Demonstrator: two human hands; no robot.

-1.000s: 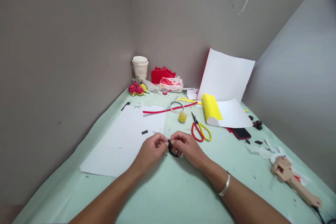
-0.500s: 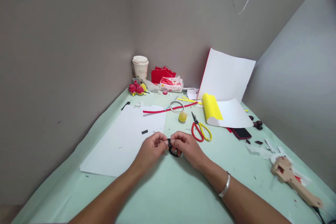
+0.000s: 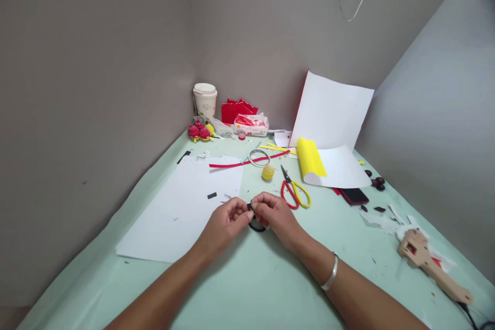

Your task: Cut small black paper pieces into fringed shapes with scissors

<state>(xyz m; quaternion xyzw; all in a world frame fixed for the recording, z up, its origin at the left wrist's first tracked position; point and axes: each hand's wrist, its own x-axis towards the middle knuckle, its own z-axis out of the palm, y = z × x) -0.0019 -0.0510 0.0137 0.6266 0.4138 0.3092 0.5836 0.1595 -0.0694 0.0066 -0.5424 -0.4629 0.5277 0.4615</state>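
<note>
Just above the table, a thin black strip (image 3: 257, 227) bends into a loop, most of it hidden by my fingers. My left hand (image 3: 225, 223) has its thumb and forefinger pinched on the strip's upper end. From the other side, my right hand (image 3: 277, 216) pinches the same end, its fingertips almost touching the left ones, and the curved part hangs below. To the left a small black rectangle (image 3: 212, 196) lies on white paper (image 3: 170, 227). Scissors (image 3: 288, 179) with one red and one yellow handle rest beyond my right hand.
Beyond my hands are a small yellow coil (image 3: 267, 173), a ring-shaped roll (image 3: 250, 158) and a red strip (image 3: 228, 166). A yellow corrugated sheet (image 3: 312, 159), a phone (image 3: 353, 196) and a glue gun (image 3: 435, 270) lie on the right. A lidded cup (image 3: 205, 100) stands at the back.
My left fingertips have shifted slightly and the black strip's upper end shows more between my hands. The whole view has moved a little; both hands keep their pinch.
</note>
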